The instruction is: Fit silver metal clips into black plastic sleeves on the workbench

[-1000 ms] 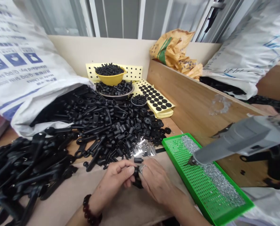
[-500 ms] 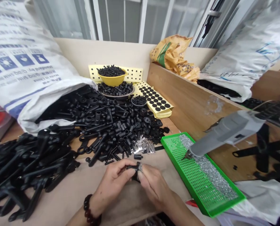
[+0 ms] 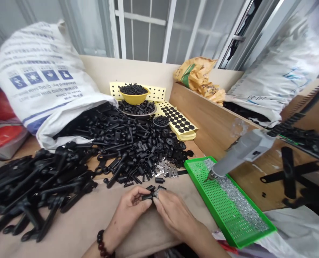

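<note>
My left hand [image 3: 129, 211] and my right hand [image 3: 172, 211] meet near the front edge of the bench, fingers pinched together on a small black plastic part [image 3: 150, 193] with a bit of silver metal at its right end. Both hands are closed on it. Just beyond them lies a heap of black plastic parts [image 3: 127, 143] with a few small silver metal clips [image 3: 166, 169] at its near edge. A dark bead bracelet [image 3: 101, 243] is on my left wrist.
A green perforated tray [image 3: 223, 204] of small silver pieces lies to the right, a grey power screwdriver [image 3: 242, 150] hanging over it. Long black handles [image 3: 35, 186] pile at left. A white sack [image 3: 41, 82], yellow bowl [image 3: 134, 96], metal dish [image 3: 138, 109] and dotted yellow sheets [image 3: 179, 122] stand behind.
The view has tilted up and shifted, showing more of the window. My hands stay together on the small black part, turning it slightly. The screwdriver still hangs over the tray.
</note>
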### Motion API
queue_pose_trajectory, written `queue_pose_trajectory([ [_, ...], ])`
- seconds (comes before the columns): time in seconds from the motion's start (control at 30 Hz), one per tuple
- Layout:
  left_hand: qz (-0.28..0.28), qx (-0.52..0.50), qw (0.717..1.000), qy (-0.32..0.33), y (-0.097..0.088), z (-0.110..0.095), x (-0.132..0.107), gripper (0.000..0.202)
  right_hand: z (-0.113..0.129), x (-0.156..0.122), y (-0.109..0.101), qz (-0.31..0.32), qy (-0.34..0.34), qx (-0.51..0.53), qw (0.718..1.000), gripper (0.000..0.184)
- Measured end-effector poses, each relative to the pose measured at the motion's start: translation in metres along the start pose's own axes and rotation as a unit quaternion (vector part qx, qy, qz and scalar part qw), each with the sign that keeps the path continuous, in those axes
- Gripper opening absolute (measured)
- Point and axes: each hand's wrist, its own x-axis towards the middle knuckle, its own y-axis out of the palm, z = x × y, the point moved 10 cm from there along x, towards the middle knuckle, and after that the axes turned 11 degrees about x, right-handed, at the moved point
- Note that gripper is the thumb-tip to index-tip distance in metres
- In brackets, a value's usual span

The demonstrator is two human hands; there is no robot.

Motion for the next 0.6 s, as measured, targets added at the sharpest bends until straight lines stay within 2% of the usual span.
queue_pose_trajectory([
  [0.07,-0.014,0.038,0.999,-0.002,-0.006,0.003,0.001,0.014,-0.003,0.002,-0.004,-0.014,0.001,-0.033,0.999,0.023],
  [0.13,-0.018,0.122,0.992,0.008,-0.009,0.005,0.000,0.010,-0.013,0.005,-0.009,-0.024,0.017,-0.054,0.998,0.020],
  [0.23,-0.011,0.263,0.963,0.052,-0.006,0.005,-0.001,0.005,-0.031,0.015,-0.014,-0.029,0.054,-0.098,0.993,0.017],
  [0.3,-0.001,0.322,0.941,0.102,0.000,0.002,-0.002,0.009,-0.041,0.027,-0.011,-0.012,0.074,-0.141,0.987,0.013],
  [0.37,0.013,0.364,0.921,0.142,0.006,-0.001,-0.003,0.013,-0.049,0.040,-0.002,0.019,0.089,-0.185,0.979,0.009],
  [0.47,0.031,0.409,0.899,0.154,0.008,-0.003,-0.003,0.012,-0.057,0.057,0.010,0.053,0.109,-0.219,0.968,0.006],
  [0.6,0.050,0.418,0.895,0.149,-0.002,-0.009,0.001,0.006,-0.061,0.067,0.019,0.063,0.117,-0.228,0.965,0.004],
])
